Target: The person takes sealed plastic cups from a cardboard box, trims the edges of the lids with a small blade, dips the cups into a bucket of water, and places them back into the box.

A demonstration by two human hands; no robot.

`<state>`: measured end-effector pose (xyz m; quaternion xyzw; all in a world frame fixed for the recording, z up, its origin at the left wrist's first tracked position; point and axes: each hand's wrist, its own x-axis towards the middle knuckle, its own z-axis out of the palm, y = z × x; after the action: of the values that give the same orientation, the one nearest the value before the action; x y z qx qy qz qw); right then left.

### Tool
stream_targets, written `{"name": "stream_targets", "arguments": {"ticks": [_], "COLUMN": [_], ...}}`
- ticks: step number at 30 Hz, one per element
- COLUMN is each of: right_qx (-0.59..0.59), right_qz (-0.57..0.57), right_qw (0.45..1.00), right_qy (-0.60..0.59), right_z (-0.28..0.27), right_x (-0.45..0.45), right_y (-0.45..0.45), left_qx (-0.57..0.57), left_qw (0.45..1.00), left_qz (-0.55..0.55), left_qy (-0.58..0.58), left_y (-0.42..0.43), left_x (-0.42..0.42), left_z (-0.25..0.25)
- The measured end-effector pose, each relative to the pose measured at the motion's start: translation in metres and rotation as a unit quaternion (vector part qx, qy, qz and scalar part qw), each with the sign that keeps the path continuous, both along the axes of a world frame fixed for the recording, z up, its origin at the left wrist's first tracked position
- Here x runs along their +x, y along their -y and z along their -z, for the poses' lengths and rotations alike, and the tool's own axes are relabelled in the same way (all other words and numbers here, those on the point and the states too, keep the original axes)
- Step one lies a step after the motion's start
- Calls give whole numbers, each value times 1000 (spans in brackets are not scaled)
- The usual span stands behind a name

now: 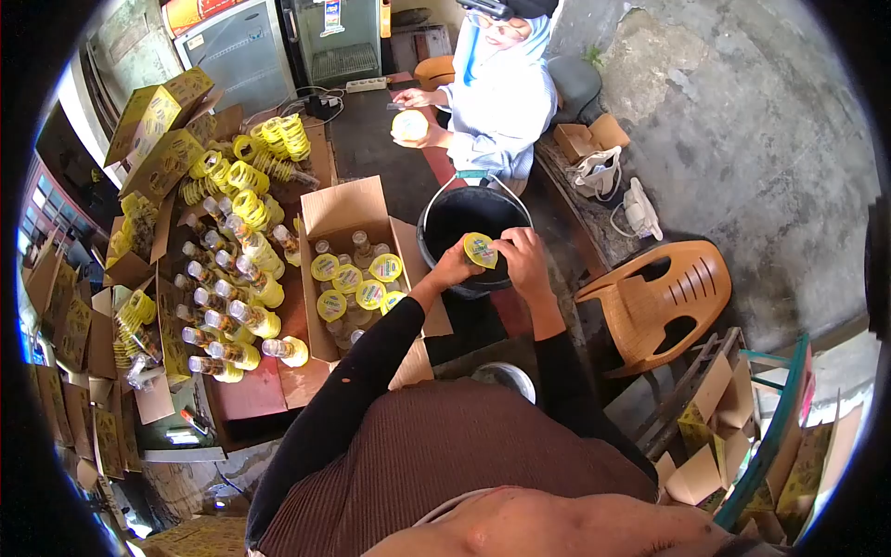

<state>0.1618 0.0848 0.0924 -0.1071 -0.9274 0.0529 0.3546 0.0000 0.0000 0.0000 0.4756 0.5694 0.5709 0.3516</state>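
Over a black bucket (436,228), my left hand (451,269) grips a plastic cup with a round yellow printed lid (480,249). My right hand (525,264) is closed with its fingertips at the right edge of that lid. The cup's underside is hidden by my hand and the lid. Left of my left arm, an open cardboard box (345,208) contains several cups with similar yellow lids (347,278) and some clear bottles (362,245).
Bottles with yellow wrapping (257,319) crowd the left side, near stacked yellow rings (249,176). Across from me, a person (501,102) holds a yellow-lidded cup (409,125). An orange plastic chair (654,306) stands right; a metal bowl (509,375) is near my body.
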Motion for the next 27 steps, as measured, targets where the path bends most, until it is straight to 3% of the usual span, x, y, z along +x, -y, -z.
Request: {"name": "stream_targets", "arguments": {"ticks": [9,18,23,27], "right_qx": [36,-8,-37,-60], "right_qz": [-39,-41,4,69], "right_qw": [999,999,998,988], "right_qy": [9,1,-43,-121], "right_z": [14,21,31,32], "right_x": [-15,-7,7,23], "right_y": [-16,-19,-30,-31], "left_qx": [15,-2,-39,-6], "left_qw": [1000,1000,998,995], "left_qz": [-9,-6,19,18], "left_qy": [-13,-9,38,98], "left_y": [-4,-7,-13,-7], "left_x": [-8,-5,-6,-4], "left_z": [7,9,17,-1]}}
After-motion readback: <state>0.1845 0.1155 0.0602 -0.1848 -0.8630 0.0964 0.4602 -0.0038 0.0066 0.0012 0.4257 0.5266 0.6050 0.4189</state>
